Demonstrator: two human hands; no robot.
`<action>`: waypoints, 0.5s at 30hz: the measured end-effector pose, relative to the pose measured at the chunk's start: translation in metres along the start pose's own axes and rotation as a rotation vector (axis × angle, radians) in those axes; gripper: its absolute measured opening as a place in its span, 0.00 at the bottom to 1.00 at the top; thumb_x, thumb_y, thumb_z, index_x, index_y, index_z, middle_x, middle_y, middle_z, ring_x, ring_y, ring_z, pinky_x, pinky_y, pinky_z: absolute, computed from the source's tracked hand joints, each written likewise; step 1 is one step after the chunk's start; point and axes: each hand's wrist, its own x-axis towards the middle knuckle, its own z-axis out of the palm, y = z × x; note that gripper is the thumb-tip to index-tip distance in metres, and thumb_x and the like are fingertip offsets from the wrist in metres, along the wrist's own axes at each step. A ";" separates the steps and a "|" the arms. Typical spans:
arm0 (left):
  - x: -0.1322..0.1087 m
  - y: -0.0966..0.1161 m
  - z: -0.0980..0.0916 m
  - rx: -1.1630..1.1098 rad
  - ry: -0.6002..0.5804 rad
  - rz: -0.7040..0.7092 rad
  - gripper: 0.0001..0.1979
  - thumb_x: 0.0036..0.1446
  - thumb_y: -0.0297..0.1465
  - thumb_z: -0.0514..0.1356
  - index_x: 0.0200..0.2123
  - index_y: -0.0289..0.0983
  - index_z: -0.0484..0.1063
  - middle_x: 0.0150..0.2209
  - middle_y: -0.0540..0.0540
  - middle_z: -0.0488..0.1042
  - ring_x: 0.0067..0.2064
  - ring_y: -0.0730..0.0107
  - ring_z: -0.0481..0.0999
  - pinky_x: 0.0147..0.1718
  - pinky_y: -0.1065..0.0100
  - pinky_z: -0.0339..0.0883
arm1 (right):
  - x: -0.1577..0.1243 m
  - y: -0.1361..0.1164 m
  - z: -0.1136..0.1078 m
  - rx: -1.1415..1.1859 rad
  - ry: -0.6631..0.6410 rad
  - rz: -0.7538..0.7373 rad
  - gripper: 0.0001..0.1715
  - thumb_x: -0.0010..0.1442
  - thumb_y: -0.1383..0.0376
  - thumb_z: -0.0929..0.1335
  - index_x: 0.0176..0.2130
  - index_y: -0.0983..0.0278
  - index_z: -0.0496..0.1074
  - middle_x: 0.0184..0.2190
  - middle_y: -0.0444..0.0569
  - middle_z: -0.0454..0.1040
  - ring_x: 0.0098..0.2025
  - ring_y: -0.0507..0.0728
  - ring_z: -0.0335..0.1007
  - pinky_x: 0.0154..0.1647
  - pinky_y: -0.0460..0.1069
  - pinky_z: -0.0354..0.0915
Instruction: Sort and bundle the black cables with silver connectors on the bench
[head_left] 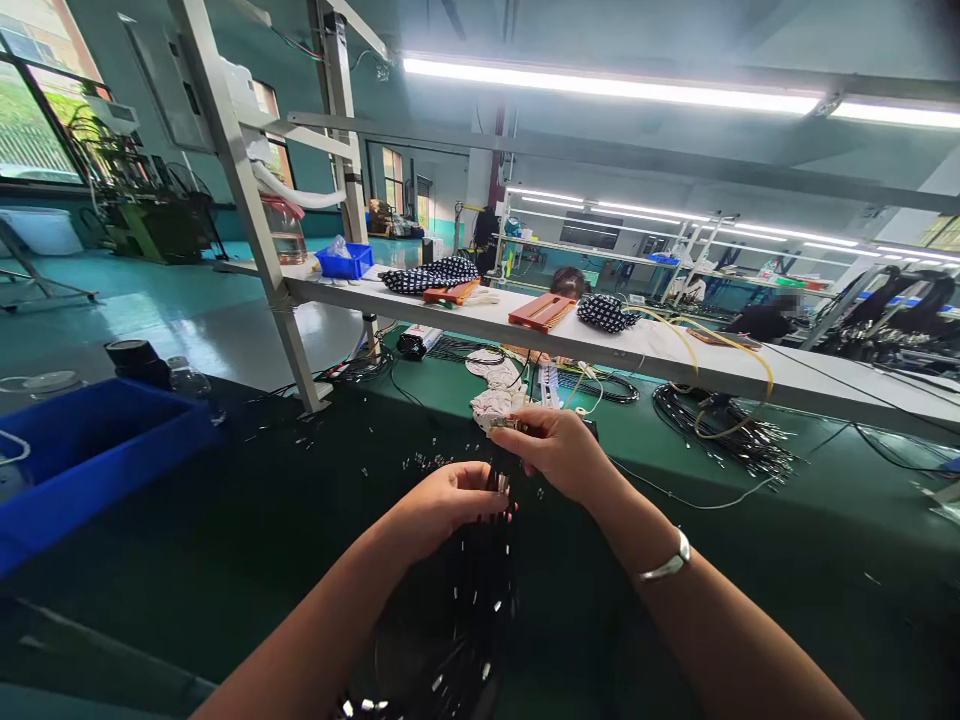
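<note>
My left hand [446,500] is closed around a bunch of thin black cables [480,570] with small shiny metal ends. The cables hang down from it towards my lap, where more metal tips show, partly blurred. Just above and to the right, my right hand [559,450] pinches metal-tipped cable ends [507,425] between thumb and fingers. A dark strand seems to run between the two hands. On the green mat behind them lie scattered tiny metal pieces [427,461] and a crumpled pale patterned cloth [491,400].
A blue bin [112,440] stands at the left. Across the back runs a white shelf [480,320] bearing orange-brown blocks [541,312], patterned dark cloth bundles [431,275] and a small blue tray [345,262]. A coiled cable bundle [720,430] lies at the right. Other people sit beyond.
</note>
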 end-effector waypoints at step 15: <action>-0.002 0.043 0.025 0.230 -0.124 0.150 0.11 0.50 0.34 0.61 0.33 0.32 0.75 0.33 0.39 0.76 0.39 0.60 0.74 0.41 0.62 0.63 | -0.007 -0.010 -0.022 0.075 -0.322 -0.054 0.13 0.54 0.56 0.67 0.28 0.65 0.72 0.19 0.46 0.69 0.19 0.55 0.66 0.19 0.48 0.60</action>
